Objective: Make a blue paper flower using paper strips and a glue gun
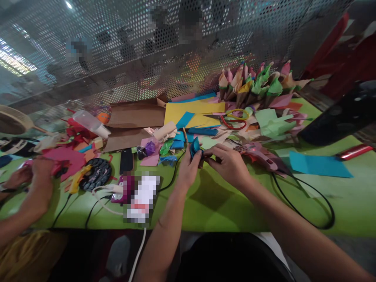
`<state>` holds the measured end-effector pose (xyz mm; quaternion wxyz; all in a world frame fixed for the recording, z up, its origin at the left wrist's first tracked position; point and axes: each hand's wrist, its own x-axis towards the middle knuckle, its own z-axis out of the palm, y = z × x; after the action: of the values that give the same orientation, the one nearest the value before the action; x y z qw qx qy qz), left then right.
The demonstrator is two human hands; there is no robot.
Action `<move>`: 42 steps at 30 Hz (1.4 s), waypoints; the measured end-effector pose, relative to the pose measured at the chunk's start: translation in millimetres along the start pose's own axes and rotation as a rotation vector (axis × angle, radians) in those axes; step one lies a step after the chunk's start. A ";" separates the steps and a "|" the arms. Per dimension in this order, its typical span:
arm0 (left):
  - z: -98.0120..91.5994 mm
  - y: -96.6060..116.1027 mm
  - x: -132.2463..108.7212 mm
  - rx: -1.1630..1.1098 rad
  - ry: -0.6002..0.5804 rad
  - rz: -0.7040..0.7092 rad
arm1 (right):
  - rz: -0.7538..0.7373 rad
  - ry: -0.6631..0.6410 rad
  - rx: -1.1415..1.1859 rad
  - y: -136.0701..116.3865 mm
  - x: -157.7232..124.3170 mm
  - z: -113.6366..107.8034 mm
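Observation:
My left hand point(188, 167) is closed around a small curled piece of blue paper point(194, 146), which stands up between the thumb and fingers. Close beside it, my right hand point(227, 162) has its thumb and fingertips pinched together near the base of the blue paper. What those right fingertips hold, if anything, is too small and dark to make out. Just right of my right hand lies a pinkish glue gun point(261, 155) with a small red light and a black cord. Blue paper scraps point(178, 144) and a thin brown stick point(185, 135) lie behind my left hand.
A green table point(211, 211) carries yellow paper point(179, 111), brown paper point(135, 115), and several paper cones point(264, 84). A lit phone point(143, 199) with a white cable lies near the front edge. At left, a co-worker's hands point(42, 172) work; a dark bottle point(337, 113) stands right.

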<state>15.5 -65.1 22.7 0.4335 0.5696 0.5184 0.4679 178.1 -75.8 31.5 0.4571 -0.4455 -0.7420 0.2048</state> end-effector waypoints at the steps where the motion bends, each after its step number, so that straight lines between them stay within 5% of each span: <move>1: 0.0 0.6 -0.3 -0.002 -0.028 -0.012 | -0.003 0.000 -0.012 0.1 -0.4 0.7; 5: -1.3 3.5 -0.8 -0.023 -0.080 -0.042 | -0.008 -0.001 -0.074 0.3 -1.2 1.2; 16: -6.7 13.2 -3.1 0.081 0.017 0.038 | -0.042 -0.037 -0.149 3.2 -1.6 -0.3; 42: -1.8 5.6 -3.2 0.344 -0.120 0.195 | -0.050 -0.165 -0.106 8.0 6.4 -20.5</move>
<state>14.7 -68.8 28.2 0.3126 0.7096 0.5062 0.3775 198.3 -68.3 39.1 0.3752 -0.4318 -0.7980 0.1898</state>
